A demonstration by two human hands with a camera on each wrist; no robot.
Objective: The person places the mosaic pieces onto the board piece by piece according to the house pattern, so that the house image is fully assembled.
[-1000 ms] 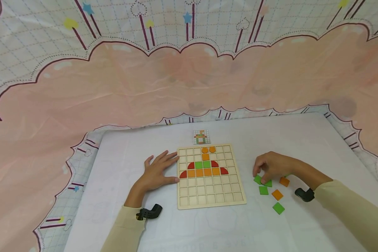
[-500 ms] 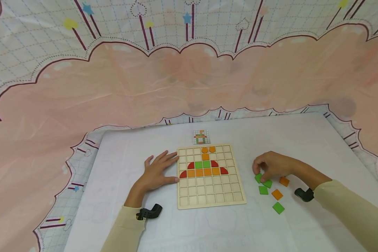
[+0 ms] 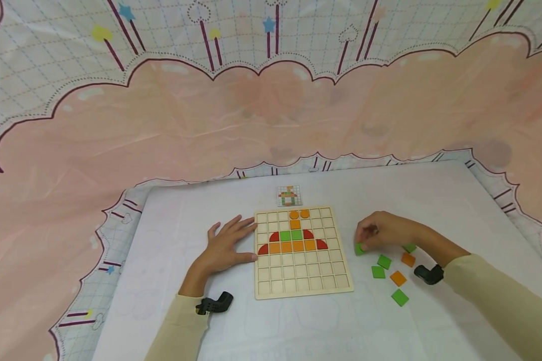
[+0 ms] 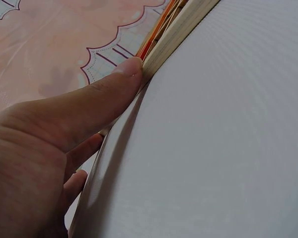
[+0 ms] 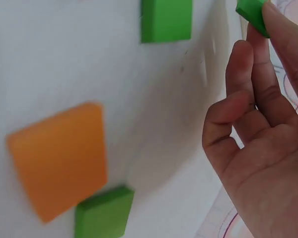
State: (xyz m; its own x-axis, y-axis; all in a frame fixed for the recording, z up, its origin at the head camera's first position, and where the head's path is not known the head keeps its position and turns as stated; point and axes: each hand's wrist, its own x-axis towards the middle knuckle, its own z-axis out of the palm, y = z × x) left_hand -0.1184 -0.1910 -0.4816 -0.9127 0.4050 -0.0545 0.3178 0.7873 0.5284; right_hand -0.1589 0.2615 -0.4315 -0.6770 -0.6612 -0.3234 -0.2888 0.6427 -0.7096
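A wooden grid board (image 3: 318, 282) lies in the middle of the table, with orange, green and red tiles set in its upper and middle rows. At its left edge rests my left hand (image 3: 226, 246), fingers spread, with the thumb and a fingertip touching the rim; the left wrist view shows the thumb against the board's side (image 4: 161, 57). To the right of the board, my right hand (image 3: 384, 231) pinches a green square tile (image 5: 254, 14) between thumb and fingers. Below that hand lie loose green tiles (image 3: 378, 272) and orange tiles (image 3: 398, 278).
Just behind the board lies a small pattern card (image 3: 289, 196) with a coloured grid picture. A white cover (image 3: 198, 200) spreads over the table, and a pink patterned cloth (image 3: 185, 130) hangs beyond its far edge.
My right hand has lifted a green tile off the loose group and shifted slightly left and up, toward the board. My left hand stays where it was.
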